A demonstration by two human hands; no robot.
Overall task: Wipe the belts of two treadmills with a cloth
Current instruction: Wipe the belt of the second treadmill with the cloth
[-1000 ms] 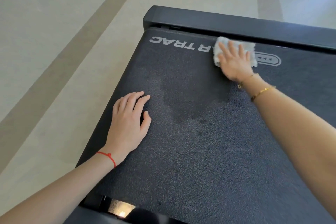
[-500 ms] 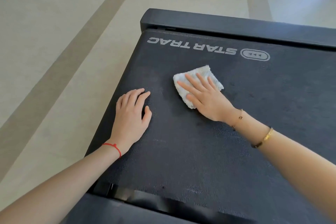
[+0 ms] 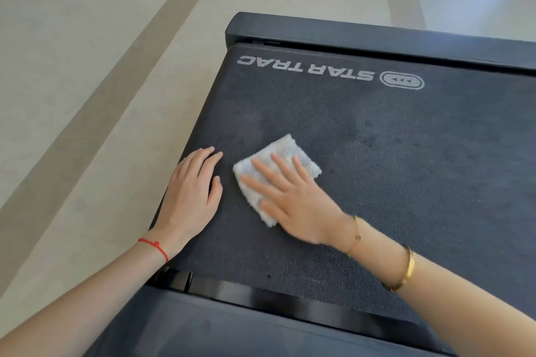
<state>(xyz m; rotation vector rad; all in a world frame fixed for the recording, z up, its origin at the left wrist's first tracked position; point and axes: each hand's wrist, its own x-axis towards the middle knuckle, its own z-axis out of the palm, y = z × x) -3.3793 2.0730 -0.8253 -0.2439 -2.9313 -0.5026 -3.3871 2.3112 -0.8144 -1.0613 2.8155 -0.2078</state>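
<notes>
White cloth (image 3: 277, 171) under right hand (image 3: 301, 206); belt (image 3: 406, 168) reads "STAR TRAC".

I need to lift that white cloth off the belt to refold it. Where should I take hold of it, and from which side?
Probably the far corner of the cloth, pinched from above on the logo side. It lies flat on the belt with the right hand pressing straight fingers over its near part, so only that far corner juts clear. The left hand rests alongside.
</notes>
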